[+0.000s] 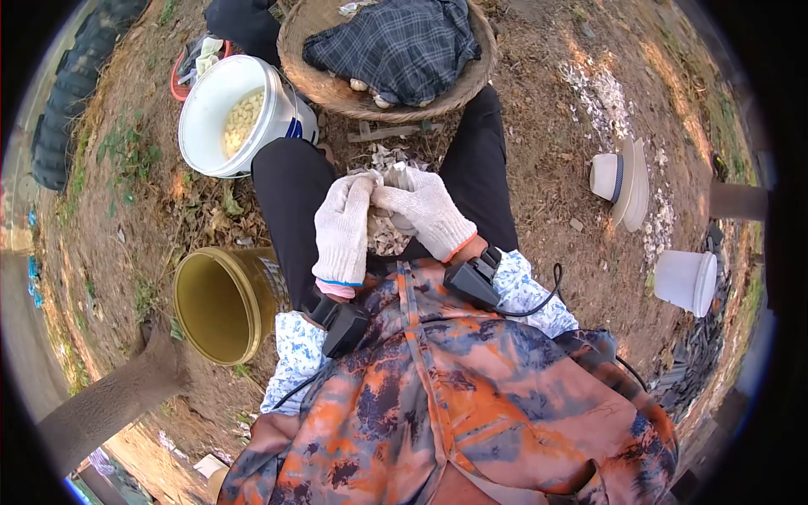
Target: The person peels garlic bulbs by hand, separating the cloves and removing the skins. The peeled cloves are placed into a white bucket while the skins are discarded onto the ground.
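Observation:
My left hand and my right hand, both in white knit gloves, meet over my lap with the fingers bent and pinched together. Whatever lies between the fingertips is too small and covered to name. Below and beyond them, pale papery skins lie between my legs. A white bucket at the upper left contains pale peeled cloves that look like garlic. Ahead of my knees sits a wide woven basket, with a dark checked cloth over it and a few whitish bulbs showing at the cloth's edge.
An olive-yellow bucket lies tipped by my left leg. Right of me are a straw hat and a white tub on the dirt. A tree trunk stands lower left, dark tyres upper left. Another person's dark-clothed leg is beyond the bucket.

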A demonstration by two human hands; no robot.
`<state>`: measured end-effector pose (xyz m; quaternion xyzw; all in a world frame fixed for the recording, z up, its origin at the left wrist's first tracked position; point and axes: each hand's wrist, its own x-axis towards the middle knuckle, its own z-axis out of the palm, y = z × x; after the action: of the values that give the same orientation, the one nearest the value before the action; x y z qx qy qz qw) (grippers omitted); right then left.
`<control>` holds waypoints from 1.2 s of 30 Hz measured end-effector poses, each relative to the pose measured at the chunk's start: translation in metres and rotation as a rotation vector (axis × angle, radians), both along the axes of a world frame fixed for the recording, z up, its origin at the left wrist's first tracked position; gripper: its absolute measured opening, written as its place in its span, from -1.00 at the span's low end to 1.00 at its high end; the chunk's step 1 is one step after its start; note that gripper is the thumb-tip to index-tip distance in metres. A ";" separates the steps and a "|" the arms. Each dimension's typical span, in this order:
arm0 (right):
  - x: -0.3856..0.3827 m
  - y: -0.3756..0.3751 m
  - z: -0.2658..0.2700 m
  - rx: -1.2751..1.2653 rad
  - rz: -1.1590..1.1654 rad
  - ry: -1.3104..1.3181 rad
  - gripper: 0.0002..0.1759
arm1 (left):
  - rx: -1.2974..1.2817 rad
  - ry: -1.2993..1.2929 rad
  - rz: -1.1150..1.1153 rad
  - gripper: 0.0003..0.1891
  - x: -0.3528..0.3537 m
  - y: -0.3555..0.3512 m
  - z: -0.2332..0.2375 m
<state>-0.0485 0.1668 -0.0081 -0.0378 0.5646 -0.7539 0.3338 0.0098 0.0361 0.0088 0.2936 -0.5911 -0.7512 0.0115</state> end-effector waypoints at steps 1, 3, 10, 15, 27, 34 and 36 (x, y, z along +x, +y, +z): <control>0.001 0.000 0.004 0.014 0.000 -0.065 -0.81 | -0.162 0.069 -0.013 -0.73 0.000 0.000 -0.005; 0.004 -0.004 0.005 -0.050 -0.041 -0.162 -0.88 | -0.324 0.138 -0.027 -0.76 0.001 0.000 -0.007; 0.002 0.004 -0.005 -0.414 0.022 -0.485 -0.83 | 0.439 0.049 0.009 -0.71 0.003 -0.016 -0.005; -0.013 0.014 -0.003 -0.198 0.019 -0.366 -0.84 | 0.806 0.061 -0.060 -0.62 0.005 -0.023 -0.015; -0.009 0.025 -0.002 0.586 0.211 0.782 -0.41 | 0.332 -0.063 -0.019 -0.73 0.004 -0.026 0.011; 0.001 0.023 0.017 0.621 0.461 0.806 -0.45 | 0.237 -0.170 -0.192 -0.78 0.004 -0.042 0.016; 0.004 0.022 0.021 0.634 0.461 0.828 -0.46 | 0.262 -0.182 -0.212 -0.81 0.003 -0.048 0.014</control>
<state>-0.0444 0.1883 0.0128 -0.3503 0.8242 -0.3776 0.2354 0.0123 -0.0116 0.0231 0.2957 -0.5144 -0.7890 -0.1595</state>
